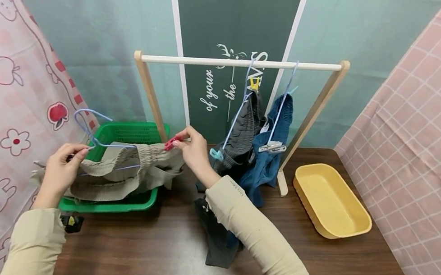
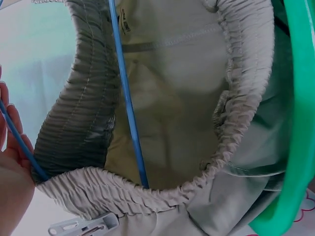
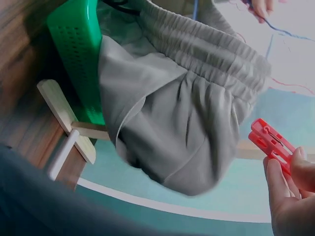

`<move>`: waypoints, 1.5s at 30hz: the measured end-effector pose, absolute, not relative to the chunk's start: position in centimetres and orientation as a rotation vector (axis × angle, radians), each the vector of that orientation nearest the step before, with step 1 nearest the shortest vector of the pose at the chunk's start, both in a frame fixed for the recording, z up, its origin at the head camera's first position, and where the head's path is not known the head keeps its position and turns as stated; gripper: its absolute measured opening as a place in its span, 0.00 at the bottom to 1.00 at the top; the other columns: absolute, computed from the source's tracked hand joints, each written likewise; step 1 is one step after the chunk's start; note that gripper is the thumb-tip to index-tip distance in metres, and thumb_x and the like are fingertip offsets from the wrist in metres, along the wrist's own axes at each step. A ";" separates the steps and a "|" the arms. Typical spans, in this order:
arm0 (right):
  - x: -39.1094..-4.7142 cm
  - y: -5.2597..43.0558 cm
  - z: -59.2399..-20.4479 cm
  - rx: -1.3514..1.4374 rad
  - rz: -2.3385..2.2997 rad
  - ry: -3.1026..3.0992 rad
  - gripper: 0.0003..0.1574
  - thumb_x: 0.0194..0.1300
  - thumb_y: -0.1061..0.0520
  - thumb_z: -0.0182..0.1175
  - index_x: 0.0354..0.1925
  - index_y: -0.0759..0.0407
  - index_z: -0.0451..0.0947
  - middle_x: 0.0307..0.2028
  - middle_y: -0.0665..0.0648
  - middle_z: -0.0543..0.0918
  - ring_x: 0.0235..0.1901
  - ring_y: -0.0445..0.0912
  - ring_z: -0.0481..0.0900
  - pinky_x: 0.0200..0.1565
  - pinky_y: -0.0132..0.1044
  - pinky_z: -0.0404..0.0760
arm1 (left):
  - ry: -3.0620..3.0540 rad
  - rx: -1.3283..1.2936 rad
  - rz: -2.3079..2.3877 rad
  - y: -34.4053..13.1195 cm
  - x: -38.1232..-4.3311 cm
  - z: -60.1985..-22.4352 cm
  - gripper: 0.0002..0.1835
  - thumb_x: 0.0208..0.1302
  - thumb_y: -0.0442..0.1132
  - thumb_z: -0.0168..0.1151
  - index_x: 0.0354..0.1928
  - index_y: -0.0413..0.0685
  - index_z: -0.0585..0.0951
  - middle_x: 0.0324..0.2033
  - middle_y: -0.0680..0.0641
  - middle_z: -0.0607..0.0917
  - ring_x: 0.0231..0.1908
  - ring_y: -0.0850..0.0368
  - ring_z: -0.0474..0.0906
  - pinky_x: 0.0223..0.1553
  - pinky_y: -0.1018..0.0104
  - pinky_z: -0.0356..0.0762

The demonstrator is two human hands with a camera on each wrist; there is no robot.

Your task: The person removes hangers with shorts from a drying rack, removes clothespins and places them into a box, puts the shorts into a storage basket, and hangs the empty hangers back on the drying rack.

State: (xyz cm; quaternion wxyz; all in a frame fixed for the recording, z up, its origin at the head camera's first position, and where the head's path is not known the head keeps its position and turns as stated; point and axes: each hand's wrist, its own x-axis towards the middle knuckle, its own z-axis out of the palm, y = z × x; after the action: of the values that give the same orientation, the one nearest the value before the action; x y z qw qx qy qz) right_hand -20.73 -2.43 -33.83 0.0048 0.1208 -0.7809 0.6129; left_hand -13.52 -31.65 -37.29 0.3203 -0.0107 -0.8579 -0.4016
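Observation:
My left hand (image 1: 62, 169) pinches a blue wire hanger (image 1: 115, 145) just below its hook. From the hanger hang grey-beige pants (image 1: 152, 161), their gathered elastic waistband spread wide and their lower part over the green basket. A grey clothespin (image 2: 86, 225) sits at the waistband edge in the left wrist view. Between thumb and fingers, my right hand (image 1: 196, 150) holds a red clothespin (image 3: 271, 142) close beside the other end of the waistband. A small gap separates that clothespin from the cloth in the right wrist view.
A rack with a white rail (image 1: 212, 62) carries dark grey pants (image 1: 241, 135) and blue pants (image 1: 269, 156) on hangers, both with clothespins. The green basket (image 1: 114, 208) stands left, a yellow tray (image 1: 332, 200) right. A small black object (image 1: 71, 224) lies by the basket.

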 end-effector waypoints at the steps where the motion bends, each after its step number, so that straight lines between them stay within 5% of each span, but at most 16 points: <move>1: -20.8 -2.3 -33.7 0.368 1.928 -2.436 0.08 0.60 0.66 0.62 0.40 0.65 0.77 0.42 0.65 0.81 0.43 0.54 0.86 0.33 0.28 0.77 | -2.249 -0.004 -1.065 -31.8 -13.4 -37.3 0.08 0.67 0.33 0.56 0.35 0.33 0.81 0.30 0.79 0.72 0.31 0.80 0.65 0.35 0.89 0.61; 6: -21.0 -2.0 -33.3 0.325 1.993 -2.409 0.12 0.60 0.65 0.63 0.43 0.64 0.76 0.45 0.64 0.82 0.47 0.53 0.85 0.37 0.30 0.79 | -2.225 0.133 -1.116 -32.3 -12.9 -37.5 0.10 0.66 0.34 0.57 0.33 0.59 0.82 0.29 0.78 0.72 0.30 0.79 0.66 0.34 0.88 0.62; 12: -20.9 -2.1 -32.6 0.328 2.080 -2.344 0.18 0.62 0.63 0.62 0.51 0.62 0.75 0.49 0.64 0.81 0.52 0.53 0.82 0.49 0.37 0.82 | -2.156 0.286 -1.221 -32.9 -12.6 -37.7 0.14 0.67 0.35 0.57 0.32 0.70 0.81 0.28 0.76 0.74 0.30 0.78 0.68 0.34 0.88 0.63; 30: -19.2 -1.6 -28.7 0.494 2.186 -2.194 0.26 0.65 0.60 0.60 0.61 0.59 0.72 0.53 0.62 0.78 0.56 0.50 0.80 0.50 0.34 0.79 | -2.038 0.519 -1.369 -34.0 -11.7 -37.6 0.16 0.69 0.37 0.54 0.31 0.74 0.77 0.25 0.78 0.75 0.32 0.74 0.67 0.33 0.88 0.63; 45: -19.4 1.6 -23.9 0.353 2.517 -1.864 0.26 0.66 0.69 0.55 0.62 0.63 0.69 0.54 0.61 0.75 0.55 0.52 0.78 0.60 0.40 0.75 | -1.854 0.526 -1.452 -34.2 -11.5 -37.8 0.17 0.67 0.35 0.55 0.28 0.71 0.79 0.23 0.72 0.76 0.29 0.72 0.67 0.31 0.88 0.64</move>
State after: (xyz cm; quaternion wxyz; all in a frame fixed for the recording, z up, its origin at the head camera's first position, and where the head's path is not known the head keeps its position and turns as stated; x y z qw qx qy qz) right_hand -19.36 1.56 -23.94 -0.0052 0.1120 -0.5913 0.7986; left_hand -11.50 -34.17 -37.82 0.3563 0.2036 -0.7180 -0.5622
